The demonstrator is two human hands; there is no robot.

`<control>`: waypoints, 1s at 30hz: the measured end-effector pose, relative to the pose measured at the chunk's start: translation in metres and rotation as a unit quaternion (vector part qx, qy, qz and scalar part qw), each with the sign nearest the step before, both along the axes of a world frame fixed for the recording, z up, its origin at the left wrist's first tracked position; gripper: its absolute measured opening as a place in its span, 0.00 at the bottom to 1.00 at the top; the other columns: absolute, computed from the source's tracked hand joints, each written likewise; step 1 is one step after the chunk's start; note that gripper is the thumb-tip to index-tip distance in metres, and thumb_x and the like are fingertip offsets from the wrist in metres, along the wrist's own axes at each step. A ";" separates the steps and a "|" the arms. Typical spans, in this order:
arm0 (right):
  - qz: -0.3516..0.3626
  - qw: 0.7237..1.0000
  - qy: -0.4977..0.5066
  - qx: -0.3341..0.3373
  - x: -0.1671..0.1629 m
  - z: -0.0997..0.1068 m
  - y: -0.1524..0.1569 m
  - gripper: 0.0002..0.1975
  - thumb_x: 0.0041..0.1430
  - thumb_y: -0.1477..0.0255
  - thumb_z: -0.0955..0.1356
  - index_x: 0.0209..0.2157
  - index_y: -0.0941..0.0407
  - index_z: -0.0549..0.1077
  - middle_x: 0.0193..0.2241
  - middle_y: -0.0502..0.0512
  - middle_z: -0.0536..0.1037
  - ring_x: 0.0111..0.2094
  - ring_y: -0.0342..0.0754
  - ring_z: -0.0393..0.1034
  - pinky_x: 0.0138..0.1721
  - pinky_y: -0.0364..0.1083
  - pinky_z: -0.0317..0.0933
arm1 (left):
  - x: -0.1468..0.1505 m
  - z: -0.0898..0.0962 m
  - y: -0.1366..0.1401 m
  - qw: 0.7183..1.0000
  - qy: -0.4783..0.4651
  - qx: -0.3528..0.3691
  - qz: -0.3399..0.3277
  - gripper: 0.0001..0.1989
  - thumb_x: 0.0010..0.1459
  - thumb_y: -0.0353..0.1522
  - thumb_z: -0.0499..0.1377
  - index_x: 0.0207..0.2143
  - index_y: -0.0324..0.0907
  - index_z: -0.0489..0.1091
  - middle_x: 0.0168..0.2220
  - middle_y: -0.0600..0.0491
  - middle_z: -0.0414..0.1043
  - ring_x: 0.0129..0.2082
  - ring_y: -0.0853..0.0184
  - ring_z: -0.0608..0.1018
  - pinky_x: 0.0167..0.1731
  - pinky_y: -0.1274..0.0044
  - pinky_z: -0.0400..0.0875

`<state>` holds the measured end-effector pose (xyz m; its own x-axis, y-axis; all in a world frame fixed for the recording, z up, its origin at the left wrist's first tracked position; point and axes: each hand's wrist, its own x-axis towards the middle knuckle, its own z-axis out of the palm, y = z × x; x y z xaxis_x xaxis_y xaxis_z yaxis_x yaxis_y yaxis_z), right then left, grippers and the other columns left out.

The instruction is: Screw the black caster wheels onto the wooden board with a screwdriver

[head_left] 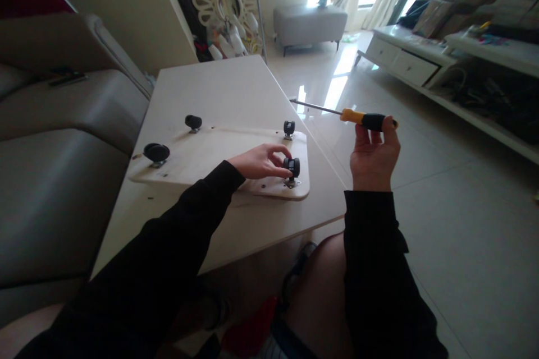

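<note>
My left hand [265, 161] is closed, thumb and fingers gripping a black caster wheel [292, 166] at the near right corner of a pale wooden board [227, 151]. A metal plate [292, 183] under that caster lies against the board. More casters stand up from the board's other corners: one at the far right [288, 128], one at the far left [193, 123] and one at the near left [156, 152]. My right hand [374, 151], raised right of the table, holds a yellow-and-black screwdriver [362, 119]. Its shaft points left, with something small at the tip.
The board lies on a white table [214, 84]. A grey sofa [59, 162] runs along the left. Past the shiny tiled floor [446, 196] are a grey bench [310, 25] and a white TV cabinet [404, 61]. My bare leg [322, 297] is below the table's near edge.
</note>
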<state>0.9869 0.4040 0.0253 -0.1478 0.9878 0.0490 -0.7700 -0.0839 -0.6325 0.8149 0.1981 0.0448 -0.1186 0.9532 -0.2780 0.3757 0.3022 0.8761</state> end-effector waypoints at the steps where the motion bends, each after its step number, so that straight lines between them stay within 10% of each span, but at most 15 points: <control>1: 0.001 1.000 0.003 0.000 0.000 0.000 0.000 0.18 0.48 0.65 0.78 0.35 0.52 0.69 0.37 0.45 0.77 0.42 0.40 0.79 0.41 0.42 0.79 | 0.000 0.000 0.000 1.000 -0.001 0.001 0.000 0.22 0.53 0.37 0.70 0.48 0.40 0.70 0.41 0.46 0.82 0.38 0.61 0.82 0.41 0.69 0.73; 30: 0.001 1.000 0.013 -0.005 -0.001 0.003 -0.004 0.14 0.51 0.67 0.77 0.35 0.54 0.70 0.37 0.46 0.75 0.40 0.40 0.77 0.43 0.43 0.77 | 0.004 -0.001 0.000 0.998 -0.062 0.019 0.023 0.21 0.54 0.34 0.69 0.46 0.42 0.63 0.35 0.51 0.79 0.33 0.64 0.79 0.39 0.71 0.70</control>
<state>0.9863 0.3996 0.0286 -0.1480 0.9881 0.0427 -0.7866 -0.0914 -0.6106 0.8189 0.1980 0.0435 -0.1292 0.9575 -0.2579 0.2495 0.2831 0.9261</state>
